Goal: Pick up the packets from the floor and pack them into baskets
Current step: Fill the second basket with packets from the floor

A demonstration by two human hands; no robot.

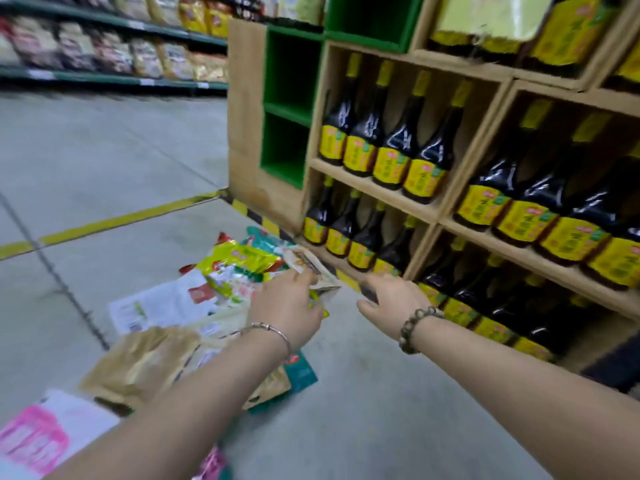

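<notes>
Pinched the edge of a pale packet [313,268] with the left hand [287,301], just in front of the bottle shelf [244,126]. Held the right hand [393,296] open and empty, close to that shelf's foot. Left the other packets [242,261] heaped on the floor [104,150] before the shelf. Judged it mid-pickup, with no basket in view. Needed next: a clean lift without dragging neighbours, then a basket found.

Nothing can be read: the yellow labels [391,168] on the dark bottles [403,133], the print on the packets [242,261] on the floor [104,161] and the shelf-edge tags [41,75] are all too blurred to make out
</notes>
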